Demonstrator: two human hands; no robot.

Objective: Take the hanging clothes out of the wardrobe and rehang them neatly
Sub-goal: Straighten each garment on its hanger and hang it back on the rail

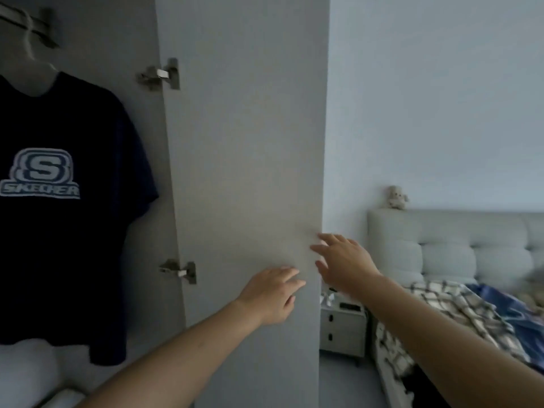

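- At the open wardrobe door [244,172], both of the person's hands are raised near its free edge: the left hand [272,295] lies against the inner face of the panel with fingers straight and slightly spread, and the right hand [343,260] reaches at the edge with fingers extended and apart — neither holds anything.
- Whether the right fingertips actually touch the edge cannot be told; that hand is blurred.
- Judged from this, the step in hand is handling the door, most likely swinging it wide for access — no garment is being handled at this moment.
- Inside the wardrobe, to the left of the door hinges [159,75], a dark T-shirt [59,201] with a white logo hangs on a pale hanger [32,58] from the rail [26,20].
- Its long axis runs vertically, collar up and hem down, and its printed front faces outward toward the camera, so it hangs flat-on rather than edge-on.
- The next move probably calls for shifting a hand left and up to the hanger's hook and lifting it clear of the rail.
- Beyond the door stand a bedside cabinet [343,331] and a bed [459,304] with a checked cover.
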